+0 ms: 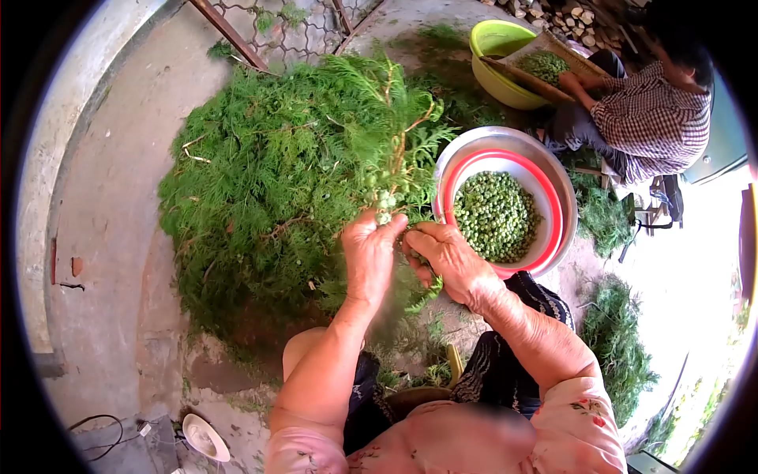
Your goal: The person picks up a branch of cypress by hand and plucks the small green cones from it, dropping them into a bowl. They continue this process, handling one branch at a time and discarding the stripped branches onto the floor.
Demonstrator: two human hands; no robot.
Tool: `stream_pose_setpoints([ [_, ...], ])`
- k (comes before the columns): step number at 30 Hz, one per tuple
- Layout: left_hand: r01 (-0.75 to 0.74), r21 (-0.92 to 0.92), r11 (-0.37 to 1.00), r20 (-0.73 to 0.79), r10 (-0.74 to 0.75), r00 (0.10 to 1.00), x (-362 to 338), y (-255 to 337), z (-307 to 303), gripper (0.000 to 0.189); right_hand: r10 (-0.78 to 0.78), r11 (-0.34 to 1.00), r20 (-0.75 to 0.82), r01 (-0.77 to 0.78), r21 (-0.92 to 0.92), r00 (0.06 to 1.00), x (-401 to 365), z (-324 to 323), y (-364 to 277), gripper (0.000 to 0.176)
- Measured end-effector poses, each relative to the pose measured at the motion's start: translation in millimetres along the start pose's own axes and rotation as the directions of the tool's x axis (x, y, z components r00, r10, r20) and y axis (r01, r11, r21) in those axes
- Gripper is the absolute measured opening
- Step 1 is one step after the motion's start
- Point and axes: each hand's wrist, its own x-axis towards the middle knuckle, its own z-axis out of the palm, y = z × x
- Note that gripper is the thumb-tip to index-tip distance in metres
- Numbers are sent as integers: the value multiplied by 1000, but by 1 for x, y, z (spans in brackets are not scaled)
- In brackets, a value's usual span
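My left hand (368,257) grips the lower part of a leafy evergreen branch (399,142), which stands up above the fingers with pale green cones clustered near the grip. Close beside it, my right hand (446,257) is closed, its fingertips by the left thumb; what they hold is hidden. A green sprig tip shows just below the right hand. To the right is a white basin with a red rim (557,209), full of small green cones (497,217) and set inside a larger metal basin (570,241).
A big heap of evergreen branches (253,182) lies left of the basins. At upper right a person (651,118) handles a woven tray (513,59) of cones over a yellow-green tub (489,83). More cut greenery (620,347) lies at right; a white hat-like object (205,437) is at lower left.
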Motion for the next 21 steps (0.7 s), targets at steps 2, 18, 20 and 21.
stream_pose_setpoints([
  [2,-86,130,988,-6,88,996,1,-9,2,3,-4,986,-16,2,-166,1000,-4,3,4,8],
  [18,-34,118,992,-78,44,996,8,15,-7,10,208,825,-455,-405,-394,866,-34,-92,69,26],
  [20,9,130,991,-61,-1,998,11,14,-12,11,180,795,-552,-451,-406,814,-38,-93,91,19],
  [21,3,124,992,-58,5,998,10,17,-11,10,151,778,-578,-457,-431,802,-40,-95,99,18],
])
